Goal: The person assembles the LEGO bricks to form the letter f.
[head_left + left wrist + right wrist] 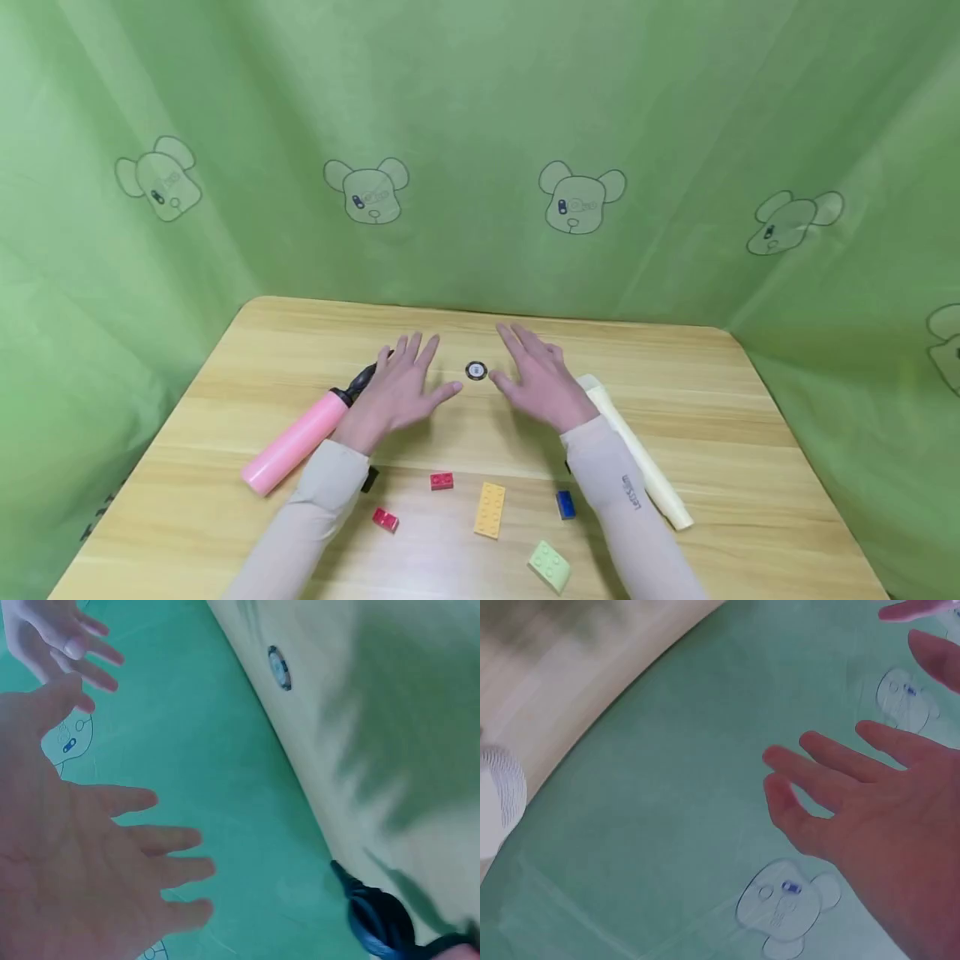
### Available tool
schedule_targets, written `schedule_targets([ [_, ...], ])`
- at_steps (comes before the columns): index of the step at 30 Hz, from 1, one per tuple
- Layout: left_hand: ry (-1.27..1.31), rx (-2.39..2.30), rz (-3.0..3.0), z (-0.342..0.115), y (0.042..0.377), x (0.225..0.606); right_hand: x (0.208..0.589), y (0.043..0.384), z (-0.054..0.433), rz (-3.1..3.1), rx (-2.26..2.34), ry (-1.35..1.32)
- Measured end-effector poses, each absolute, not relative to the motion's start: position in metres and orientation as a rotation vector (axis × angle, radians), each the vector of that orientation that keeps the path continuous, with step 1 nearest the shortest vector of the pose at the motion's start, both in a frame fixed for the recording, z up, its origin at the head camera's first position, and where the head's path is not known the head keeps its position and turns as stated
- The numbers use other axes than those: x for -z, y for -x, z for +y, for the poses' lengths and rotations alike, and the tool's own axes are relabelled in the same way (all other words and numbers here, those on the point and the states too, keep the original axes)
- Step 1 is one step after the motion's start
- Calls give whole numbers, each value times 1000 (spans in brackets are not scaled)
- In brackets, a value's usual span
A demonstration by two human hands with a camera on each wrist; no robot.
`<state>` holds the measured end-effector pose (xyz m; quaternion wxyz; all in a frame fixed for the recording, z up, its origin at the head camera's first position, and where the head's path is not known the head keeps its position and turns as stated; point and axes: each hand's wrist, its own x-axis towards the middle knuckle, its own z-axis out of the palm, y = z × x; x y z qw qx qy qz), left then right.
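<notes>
Both hands hover over the wooden table with fingers spread and hold nothing. My left hand (399, 388) is beside the black nozzle of a pink hand pump (296, 442); the left wrist view shows its palm and straight fingers. My right hand (545, 379) is near the upper end of a cream-coloured tube (641, 454), which the right sleeve partly covers. Between the two hands lies a round black-and-white chip (476, 370), close to the right thumb. In the right wrist view the right hand (885, 795) has loosely bent fingers.
Nearer the front lie two red bricks (442, 481), a yellow brick (489, 510), a blue brick (566, 505) and a light green brick (550, 567). Small black pieces (370, 479) peek out by the sleeves. A green curtain (480, 250) with bear-face drawings encloses the table (750, 433).
</notes>
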<state>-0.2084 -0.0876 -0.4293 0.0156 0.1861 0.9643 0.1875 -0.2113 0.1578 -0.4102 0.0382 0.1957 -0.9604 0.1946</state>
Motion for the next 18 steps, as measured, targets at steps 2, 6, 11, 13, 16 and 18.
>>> schedule_targets([
  [2,-579,-576,2969,-92,200,432,413,208,152,-2946,-587,-643],
  [6,-557,-572,2926,-100,187,437,418,202,139,-2927,-556,-755],
  [11,-579,-578,2914,-105,179,443,423,193,127,-2934,-534,-809],
  [13,-582,-571,2901,-107,174,445,424,189,122,-2955,-523,-839],
  [16,-558,-590,2851,-111,162,445,425,181,115,-3008,-498,-900],
  [18,-530,-625,2793,-115,152,445,426,177,110,-3048,-489,-943],
])
